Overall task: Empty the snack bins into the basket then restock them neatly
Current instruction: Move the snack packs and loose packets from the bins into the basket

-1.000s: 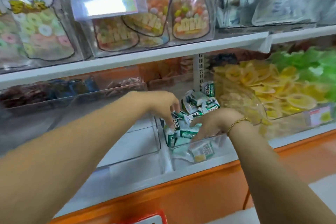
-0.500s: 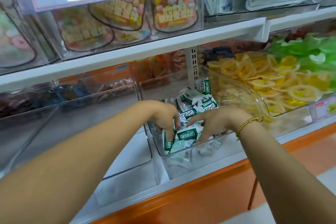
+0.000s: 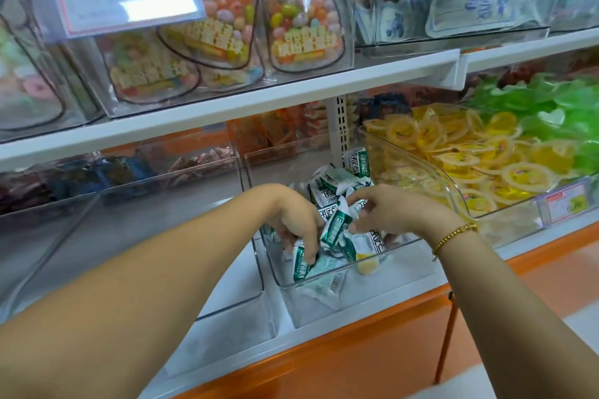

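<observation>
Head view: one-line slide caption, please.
The left hand and right hand gather green-white snack packets inside a clear bin.

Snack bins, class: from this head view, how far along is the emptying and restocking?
Done: the clear bin on the left looks bare. In hand: the left grip and right grip both hold green-and-white packets in the middle bin; going out or in, I cannot tell. Left: the yellow candy bin is full, and no basket shows.

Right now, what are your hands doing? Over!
Left hand, right hand both gripping green-and-white packets. Packets piled in clear bin. No basket in view; nothing blocking.
</observation>
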